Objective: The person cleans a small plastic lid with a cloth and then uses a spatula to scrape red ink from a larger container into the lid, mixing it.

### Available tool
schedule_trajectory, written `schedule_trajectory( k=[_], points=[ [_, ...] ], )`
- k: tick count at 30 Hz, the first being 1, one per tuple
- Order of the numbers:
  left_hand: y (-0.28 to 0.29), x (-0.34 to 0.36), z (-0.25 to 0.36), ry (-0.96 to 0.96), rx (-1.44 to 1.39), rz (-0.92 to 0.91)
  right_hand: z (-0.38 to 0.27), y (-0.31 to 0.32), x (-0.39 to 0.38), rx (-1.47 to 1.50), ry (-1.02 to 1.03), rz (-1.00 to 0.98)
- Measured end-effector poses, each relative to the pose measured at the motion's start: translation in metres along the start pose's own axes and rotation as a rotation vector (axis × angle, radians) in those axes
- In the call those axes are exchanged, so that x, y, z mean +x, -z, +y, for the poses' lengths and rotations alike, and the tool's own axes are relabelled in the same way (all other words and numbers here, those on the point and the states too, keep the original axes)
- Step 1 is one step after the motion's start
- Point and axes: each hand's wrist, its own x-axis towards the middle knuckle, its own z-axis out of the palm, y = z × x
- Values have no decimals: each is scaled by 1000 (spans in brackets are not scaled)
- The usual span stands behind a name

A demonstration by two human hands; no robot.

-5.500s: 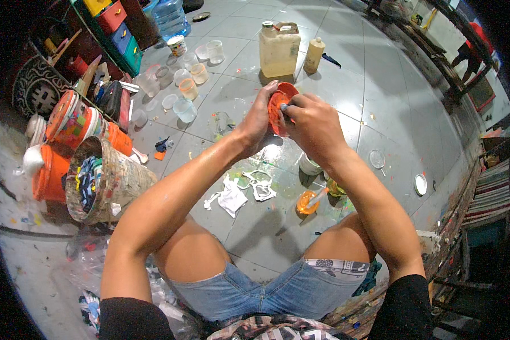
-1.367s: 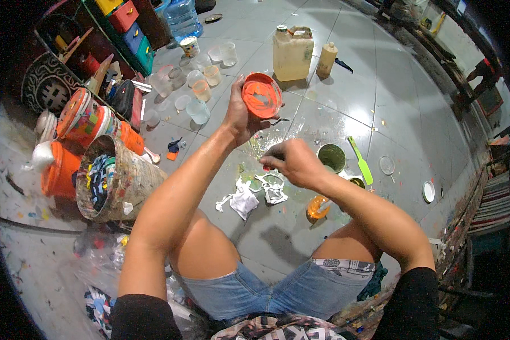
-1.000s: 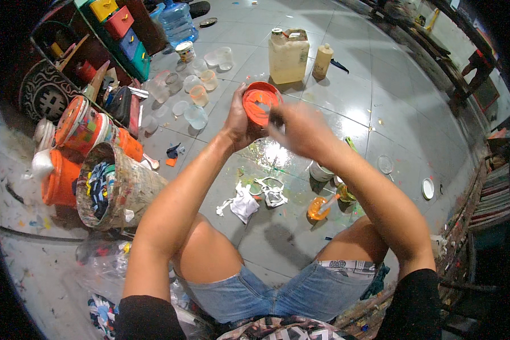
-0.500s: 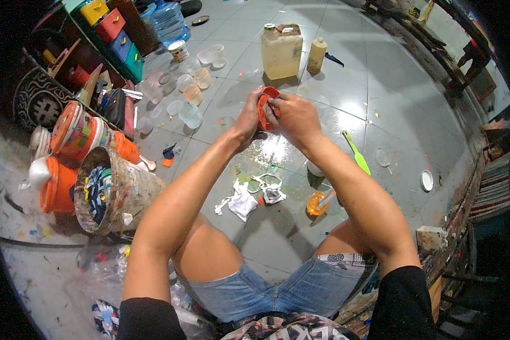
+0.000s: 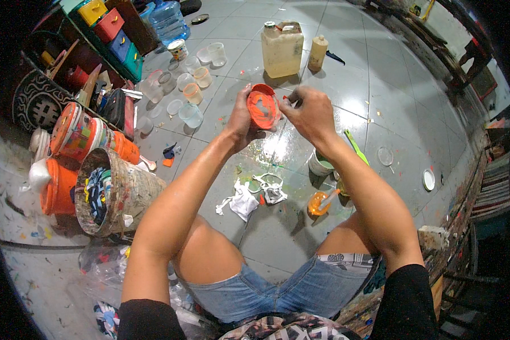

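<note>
My left hand (image 5: 241,118) is wrapped round the side of a round orange-red tub (image 5: 263,106), shaped like a shallow cup or lid. Its open face is tilted toward me, and greyish bare patches show among the orange coating inside. At the tub's right rim my right hand (image 5: 313,113) is closed in a pinch. A small reddish bit shows at those fingertips, too small to name. Below the hands, a white cloth (image 5: 243,205) lies crumpled on the floor. Close to my right forearm stand a pale cup (image 5: 321,164) and a small orange-filled cup (image 5: 317,205) with a stick in it.
Several clear plastic cups (image 5: 190,116) stand left of the hands. Beyond them are a yellowish jerrycan (image 5: 281,56) and a bottle (image 5: 317,55). A green spatula (image 5: 356,147) lies right, partly behind my forearm. A paint-stained bucket (image 5: 127,195) of rags stands at left.
My right hand has come out of the tub to its right rim. The tub's face has turned toward me, so its inside shows; the left hand keeps hold.
</note>
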Motion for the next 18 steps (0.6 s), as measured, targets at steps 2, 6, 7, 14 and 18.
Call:
schedule_trajectory(
  k=[2,6,7,14,18],
  points=[
    [11,-6,6,38,-9,-44,-8,6,-4,157,1,-210],
    [-3,-5,5,-74,-175,-1,-28,20,-14,105,94,-649],
    [-2,-3,5,-63,-189,-17,-29,22,-16,67,155,-745],
    [0,12,-8,-234,-152,41,-33,-1,-17,555,-243,-295],
    [-15,16,-19,-584,195,70,-41,-2,-8,1042,-634,-295]
  ],
)
